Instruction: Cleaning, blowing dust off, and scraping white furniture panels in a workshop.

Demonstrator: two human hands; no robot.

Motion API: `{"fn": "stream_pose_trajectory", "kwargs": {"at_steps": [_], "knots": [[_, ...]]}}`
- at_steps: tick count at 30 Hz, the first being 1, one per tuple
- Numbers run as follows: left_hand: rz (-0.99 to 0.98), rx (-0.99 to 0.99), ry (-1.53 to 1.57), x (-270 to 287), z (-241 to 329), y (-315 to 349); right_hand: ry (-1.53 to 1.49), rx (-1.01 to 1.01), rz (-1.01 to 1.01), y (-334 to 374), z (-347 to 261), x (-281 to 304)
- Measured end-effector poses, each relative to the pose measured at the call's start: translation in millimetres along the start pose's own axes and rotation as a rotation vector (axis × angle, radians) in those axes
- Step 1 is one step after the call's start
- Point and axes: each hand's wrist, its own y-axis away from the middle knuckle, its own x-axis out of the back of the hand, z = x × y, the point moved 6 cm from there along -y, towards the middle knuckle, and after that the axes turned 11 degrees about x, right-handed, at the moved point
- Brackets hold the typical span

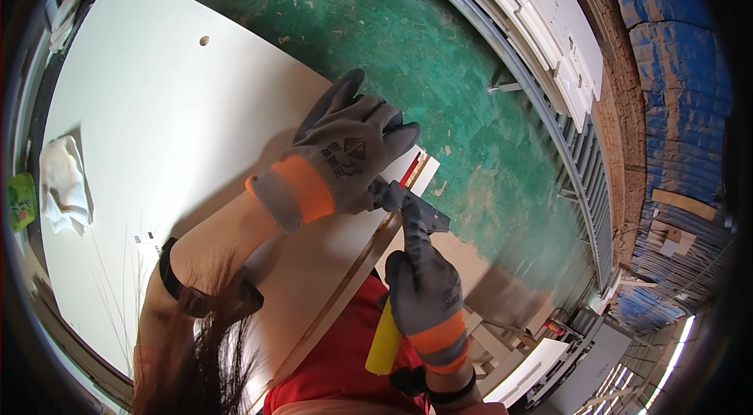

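A large white panel lies in front of me, its long brown-edged side running toward my body. My left hand, in a grey and orange work glove, rests over the panel's far right corner with fingers spread and the thumb down by the edge. My right hand, gloved alike, is closed around a yellow-handled scraper, index finger stretched along it. Its flat grey blade is at the panel edge, close to my left thumb. Beside the blade a short red strip shows on the edge.
A crumpled white cloth lies on the panel's left, near a green packet. Beyond is a green floor. White panels stand along a grey roller rail at right. Blue sheeting hangs behind.
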Motion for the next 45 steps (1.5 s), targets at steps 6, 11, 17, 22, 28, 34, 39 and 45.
{"fn": "stream_pose_trajectory", "kwargs": {"at_steps": [6,11,17,22,28,34,39,45], "knots": [[-0.045,0.06,0.151,3,1,-3,0.135,0.018,0.094,5,0,-10],[-0.019,-0.082,0.109,12,8,5,0.123,0.033,0.112,5,2,-10],[0.01,-0.152,0.084,11,15,13,-0.04,-0.007,0.121,8,12,-13],[0.066,-0.15,0.065,13,20,12,-0.127,0.039,0.21,10,22,-22],[0.13,-0.172,0.005,8,22,16,-0.095,0.182,0.329,8,28,-31],[0.094,-0.218,-0.095,12,25,17,-0.061,0.22,0.353,10,28,-29],[0.322,0.113,0.434,50,2,21,-0.434,0.047,0.399,15,25,3],[-0.449,0.116,0.894,16,38,68,-0.642,0.141,0.542,-8,-3,47]]}}
